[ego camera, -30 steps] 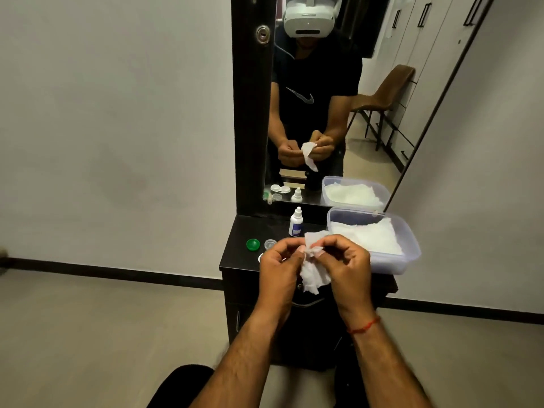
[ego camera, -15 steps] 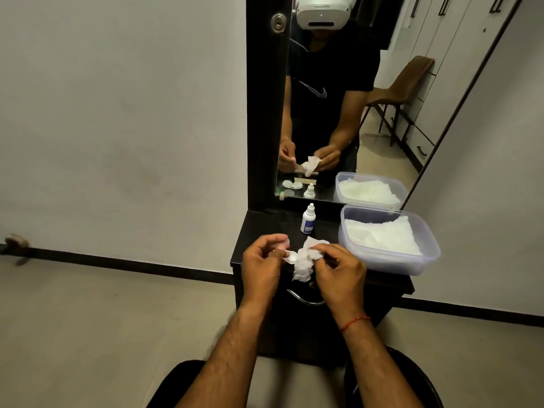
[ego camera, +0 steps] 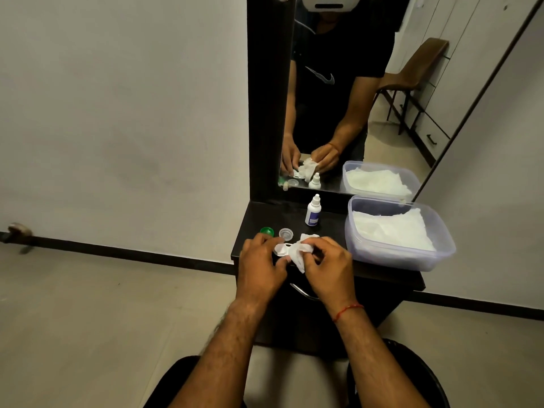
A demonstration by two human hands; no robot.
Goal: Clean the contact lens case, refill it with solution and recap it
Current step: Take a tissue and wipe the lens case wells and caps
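left hand [ego camera: 259,260] holds the lens case [ego camera: 281,249]; right hand [ego camera: 329,265] presses a tissue [ego camera: 300,251] into it.

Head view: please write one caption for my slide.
Left hand holds the uncapped contact lens case, right hand presses a tissue onto it; green cap, clear cap and solution bottle stand on the dresser.

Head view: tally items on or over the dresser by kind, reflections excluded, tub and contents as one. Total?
Caps: 2 (green cap, clear cap)
Bottle: 1
Case: 1
Loose tissue: 1
Tub: 1
Total: 6
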